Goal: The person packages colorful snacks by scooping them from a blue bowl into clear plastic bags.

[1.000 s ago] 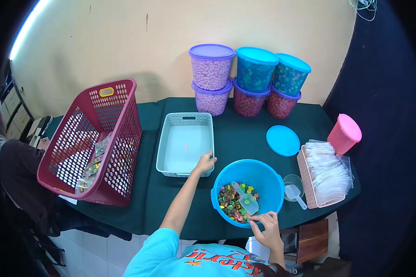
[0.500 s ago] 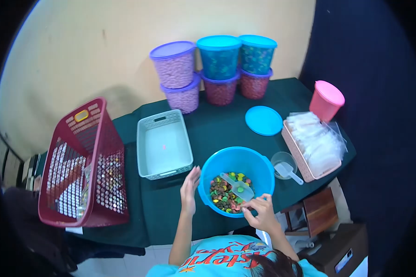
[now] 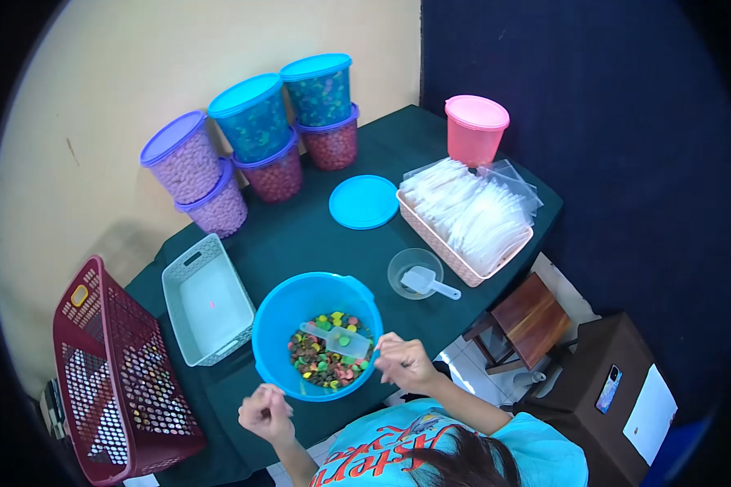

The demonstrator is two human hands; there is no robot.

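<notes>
A round blue tub (image 3: 274, 325) stands at the table's front edge, holding a mix of small brown, green, yellow and pink pieces (image 3: 321, 369). On top of the mix lies a translucent scoop (image 3: 343, 341), its handle toward the upper left. My left hand (image 3: 266, 414) is just outside the tub's lower left rim, fingers curled in with nothing showing in them. At the tub's right rim is my right hand (image 3: 404, 363), its fingers also bent inward, fingertips right by the edge. Neither hand is on the scoop.
Right of the tub, a clear bowl (image 3: 398, 264) holds a second scoop (image 3: 430, 282). Behind are a pink basket (image 3: 439, 243) of clear bags, a pink lidded container (image 3: 473, 142) and a blue lid (image 3: 364, 201). Stacked containers (image 3: 256, 122), a pale tray (image 3: 207, 300) and a maroon basket (image 3: 126, 381) are leftward.
The view has swung right, shifting everything left in frame. My left hand has gone from flat beside the tub to curled near its front left rim. My right hand has drawn back to the right rim.
</notes>
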